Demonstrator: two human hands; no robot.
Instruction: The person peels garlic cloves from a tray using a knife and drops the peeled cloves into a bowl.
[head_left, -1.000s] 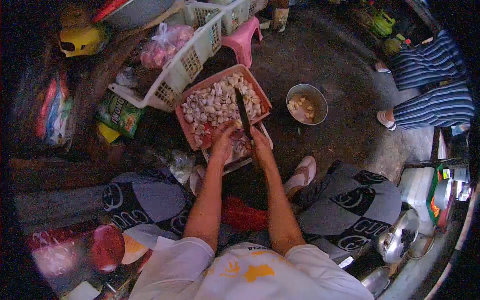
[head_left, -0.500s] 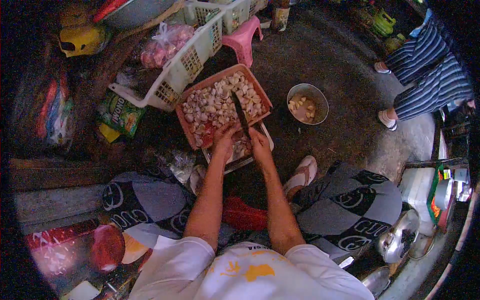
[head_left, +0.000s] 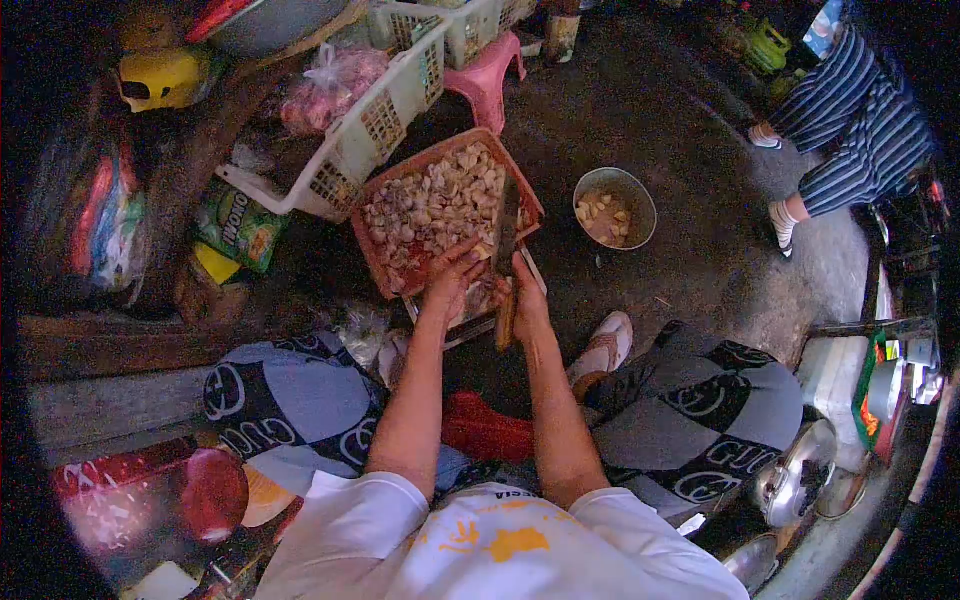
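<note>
My right hand (head_left: 528, 300) is closed around the wooden handle of a knife (head_left: 507, 225), whose dark blade points forward over the garlic. To its left, my left hand (head_left: 448, 283) pinches a pale garlic clove (head_left: 484, 251) beside the blade. Both hands are above the near edge of a salmon-coloured tray (head_left: 375, 262) filled with garlic cloves (head_left: 430, 205). A pale container (head_left: 474, 328) lies partly hidden under the hands. Right of the tray stands a metal bowl (head_left: 647, 232) with peeled cloves in liquid.
White plastic baskets (head_left: 375, 120) and a pink stool (head_left: 488, 82) stand beyond the tray. A green packet (head_left: 240, 228) lies at left. Another person's striped trouser legs (head_left: 860, 130) are at upper right. Metal lids (head_left: 800, 475) sit at lower right.
The knife has turned more upright and its wooden handle now shows below my right hand's fingers. My left fingers have spread a little around the clove. The other person's legs and feet have shifted.
</note>
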